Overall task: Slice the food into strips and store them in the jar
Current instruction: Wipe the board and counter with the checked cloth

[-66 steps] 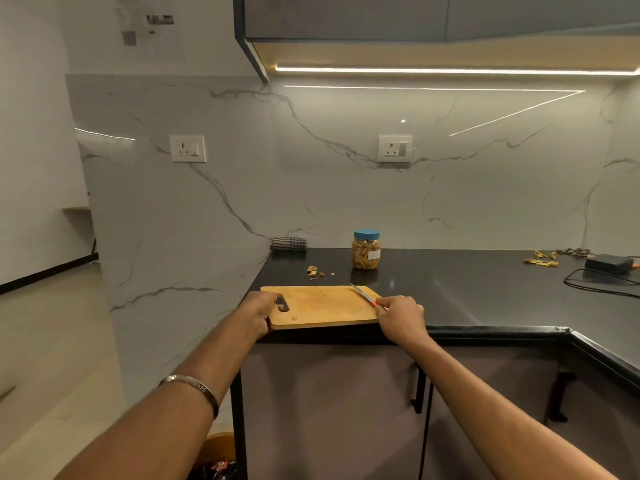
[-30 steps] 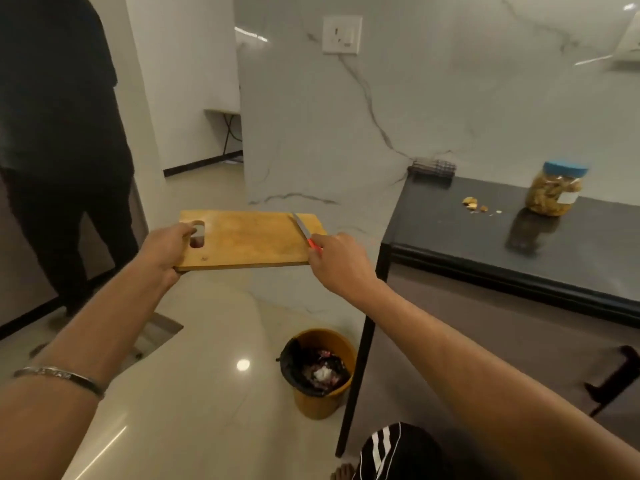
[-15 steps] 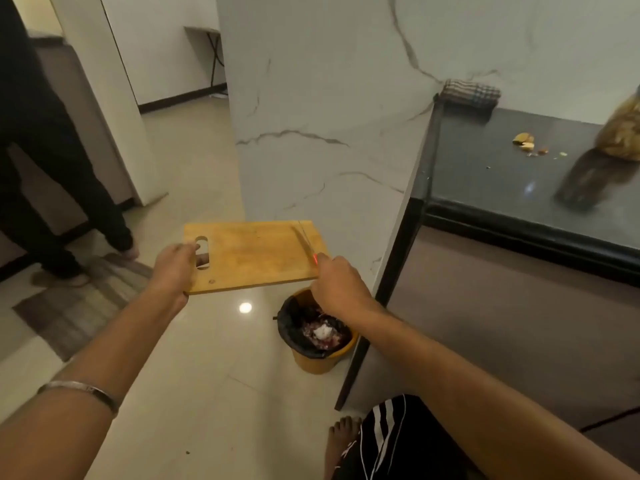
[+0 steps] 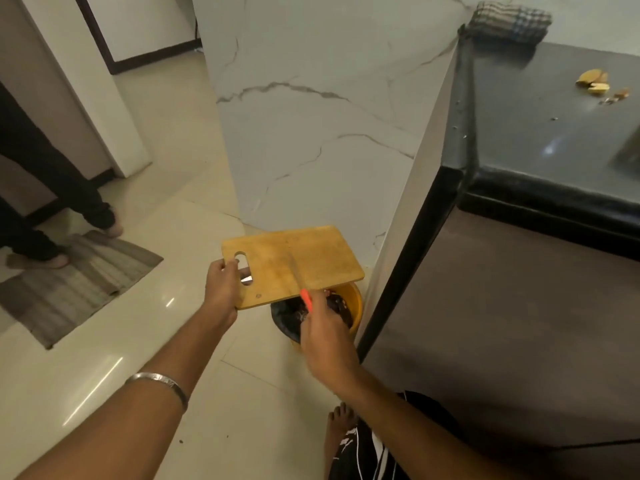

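Note:
My left hand [image 4: 221, 289] grips a wooden cutting board [image 4: 322, 258] by its handle-hole end and holds it in the air, low over an orange bin [image 4: 355, 301]. My right hand [image 4: 327, 336] grips a knife [image 4: 301, 285] with an orange-red handle; its blade lies across the board's top. A few yellow food scraps [image 4: 593, 84] sit on the black counter [image 4: 540, 140] at the upper right. The jar is out of view.
The orange bin has a black liner and stands on the tiled floor by the counter's corner. A checked cloth [image 4: 509, 20] lies at the counter's back. Another person's legs [image 4: 52, 202] stand on a striped mat [image 4: 72, 285] at left. My bare foot [image 4: 341, 431] shows below.
I lifted the board and knife off the counter, swung them left and lowered them over the bin. The right hand drew back from the board's edge; the blade now lies across it.

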